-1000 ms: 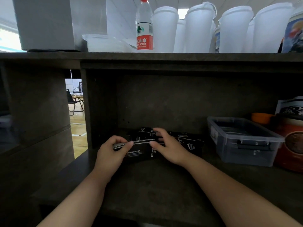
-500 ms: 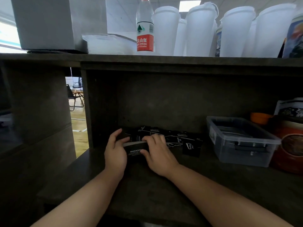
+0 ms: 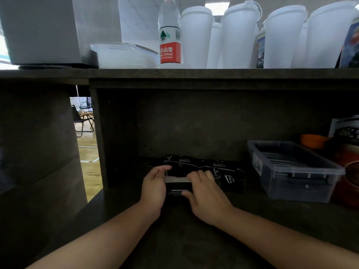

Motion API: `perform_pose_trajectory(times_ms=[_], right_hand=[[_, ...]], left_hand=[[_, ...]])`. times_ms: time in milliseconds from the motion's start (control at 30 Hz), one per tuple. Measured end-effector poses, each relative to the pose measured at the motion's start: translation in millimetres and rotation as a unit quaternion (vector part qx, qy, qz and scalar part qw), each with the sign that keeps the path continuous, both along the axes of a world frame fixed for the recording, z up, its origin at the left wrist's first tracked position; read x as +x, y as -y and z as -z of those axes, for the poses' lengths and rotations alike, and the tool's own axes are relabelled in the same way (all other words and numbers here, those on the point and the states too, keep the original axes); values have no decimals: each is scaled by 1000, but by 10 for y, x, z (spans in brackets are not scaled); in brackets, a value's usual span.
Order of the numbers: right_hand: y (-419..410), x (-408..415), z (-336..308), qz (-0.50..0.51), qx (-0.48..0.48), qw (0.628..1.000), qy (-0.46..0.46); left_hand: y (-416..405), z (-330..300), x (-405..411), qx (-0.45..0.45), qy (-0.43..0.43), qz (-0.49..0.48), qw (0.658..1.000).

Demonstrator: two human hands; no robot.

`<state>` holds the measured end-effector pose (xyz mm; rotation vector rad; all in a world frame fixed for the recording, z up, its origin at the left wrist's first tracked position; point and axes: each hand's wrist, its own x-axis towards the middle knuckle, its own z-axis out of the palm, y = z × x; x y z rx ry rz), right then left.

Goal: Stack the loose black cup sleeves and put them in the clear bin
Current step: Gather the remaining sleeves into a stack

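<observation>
- The clear bin [image 3: 295, 171] sits on the lower shelf [image 3: 194, 239], well to the right of both hands; through its see-through walls a few flat black pieces show lying inside, though what they are cannot be told for sure.
- Just behind the bin stands an orange bowl [image 3: 313, 140], and at the far right edge a dark red tub [image 3: 349, 171] touches or nearly touches the bin's side.
- On the top shelf stand tall white cups [image 3: 239, 35] in a row, a water bottle [image 3: 170, 33] with a red label left of them, and a white box [image 3: 40, 30] at the far left.
- The stack of black cup sleeves [image 3: 178, 186] stands on edge on the lower shelf between the two hands — flat black card with small white lettering, the pale edges of the layers showing along its top.
- More loose sleeves [image 3: 213, 169] lie flat behind and to the right of the stack, black with thin white line drawings.
- The left hand [image 3: 154, 188] presses against the stack's left end with fingers nearly straight, thumb raised.
- The right hand [image 3: 206, 193] clasps the right end — fingers curled over the top edge, thumb on the front face.
</observation>
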<state>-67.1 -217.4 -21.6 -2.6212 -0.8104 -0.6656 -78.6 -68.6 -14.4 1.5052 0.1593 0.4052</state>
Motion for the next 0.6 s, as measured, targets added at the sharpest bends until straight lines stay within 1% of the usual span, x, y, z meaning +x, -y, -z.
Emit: perform_pose_trajectory(times_ms=[33,100,167,200,233,267,300,333,367,400,467,500,533,600], right_hand=[[86,-13,-33,9,-1,1000,0],[299,-33,-81,18,-14,1000,7],[488,-46,-86,22,-34,999,12],[542,-49,-76,22,-40,999,10],[575,-44,-63,20,-42,999,8],[582,-34,-48,12,-44,999,8],[576,-23,-31,3,-48,999,10],[564,-6,-20,-8,-52,999,13],[555,16,-7,-18,-56,998,17],[552,38,1,-26,-60,998,21],[557,78,-1,-38,-56,998,21],[567,93,-4,-43,-51,998,16],[578,108,-7,-48,-48,998,11],[596,122,-9,-59,-48,997,5]], left_hand=[[-7,-59,70,24,17,14,999],[-75,-197,323,104,75,2,992],[-178,-270,672,217,113,-16,969],[-236,-254,856,288,107,-28,951],[-291,-209,1037,362,90,-51,926],[-336,-145,1196,438,63,-86,893],[-360,-81,1332,507,32,-125,852],[-362,-26,1445,562,1,-156,812],[-347,11,1538,595,-35,-173,784],[-319,40,1613,601,-82,-174,776],[-266,82,1732,564,-178,-141,794],[-236,102,1759,553,-205,-121,799],[-219,127,1790,551,-213,-111,799],[-230,148,1827,547,-201,-111,805]])
